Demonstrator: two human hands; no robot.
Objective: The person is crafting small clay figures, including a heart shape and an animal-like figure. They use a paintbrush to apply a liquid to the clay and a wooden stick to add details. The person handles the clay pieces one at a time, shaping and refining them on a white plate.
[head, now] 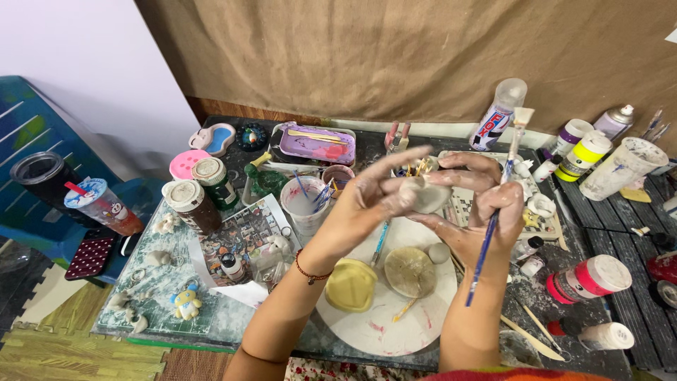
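Both my hands are raised over a round white board (384, 321). My left hand (367, 194), dusted with clay, pinches a small grey clay piece (422, 194) with thumb and fingers while the other fingers spread. My right hand (479, 204) cups the same clay piece from the right and also grips a blue-handled flat brush (493, 226), bristles pointing up. Below the hands on the board lie a yellow sponge (350, 284), a flat clay disc (410, 271) and a small clay ball (438, 252).
A white cup with brushes (305, 204), two lidded jars (190, 204), a purple tray (317, 143), small clay figures (185, 302) and a printed sheet sit left. Spray cans (498, 116), paint bottles (587, 152), a plastic cup (620, 168) and wooden sticks (530, 337) crowd the right. A drink cup (102, 204) stands far left.
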